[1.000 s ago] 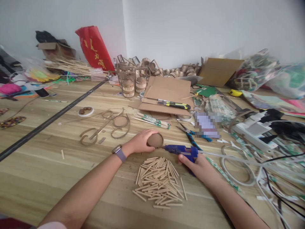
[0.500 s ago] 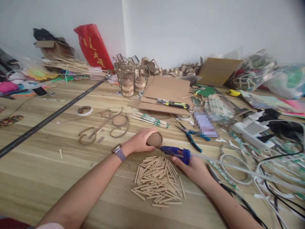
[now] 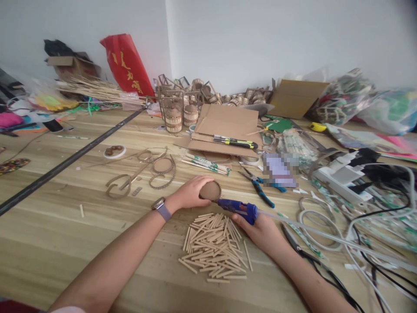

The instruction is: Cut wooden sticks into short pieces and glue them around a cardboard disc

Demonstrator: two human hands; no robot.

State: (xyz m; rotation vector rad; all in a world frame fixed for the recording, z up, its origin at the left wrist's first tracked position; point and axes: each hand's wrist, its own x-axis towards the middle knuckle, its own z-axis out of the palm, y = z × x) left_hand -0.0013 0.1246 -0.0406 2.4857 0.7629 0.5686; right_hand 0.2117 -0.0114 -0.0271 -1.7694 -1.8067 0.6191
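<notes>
My left hand (image 3: 192, 193) is closed around the left side of a small round cardboard disc (image 3: 210, 191) with a ridged brown rim. In my right hand (image 3: 259, 226) is a blue hot glue gun (image 3: 239, 209), a long clear glue stick (image 3: 293, 221) trailing from its back end. The gun's nozzle meets the disc's lower edge, close to my left thumb; whether glue is coming out cannot be seen. Just below both hands lies a loose pile of short wooden sticks (image 3: 213, 245).
Pliers (image 3: 257, 187) with blue handles lie right of the disc. Behind are cardboard sheets (image 3: 228, 121) bearing utility knives (image 3: 236, 142), and small stick-covered baskets (image 3: 173, 119). A white power strip (image 3: 339, 178) and tangled cables fill the right. A black bar (image 3: 74, 154) crosses the left side.
The whole view has shifted very slightly. Both hands keep their hold, and the glue gun's nozzle stays at the disc's lower edge.
</notes>
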